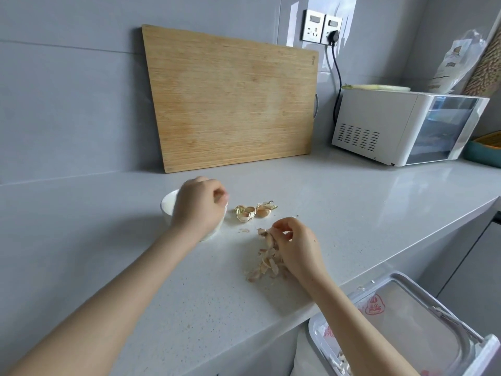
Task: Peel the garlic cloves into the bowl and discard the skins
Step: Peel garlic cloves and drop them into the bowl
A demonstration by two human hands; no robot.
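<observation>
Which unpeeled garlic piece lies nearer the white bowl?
The left papery tan garlic piece, beside the round white bowl; the other lies farther right.

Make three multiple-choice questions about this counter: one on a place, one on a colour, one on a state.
1. Where is the left hand? A over the bowl; B inside a drawer; C on a kettle.
2. What colour is the bowl? A white; B green; C black.
3. What is the right hand doing? A lying flat; B pinching garlic skins; C holding a knife.
Answers: A, it hovers above the bowl's rim; A, the rim shows white; B, its fingertips pinch skins at the top of the pile.
</observation>
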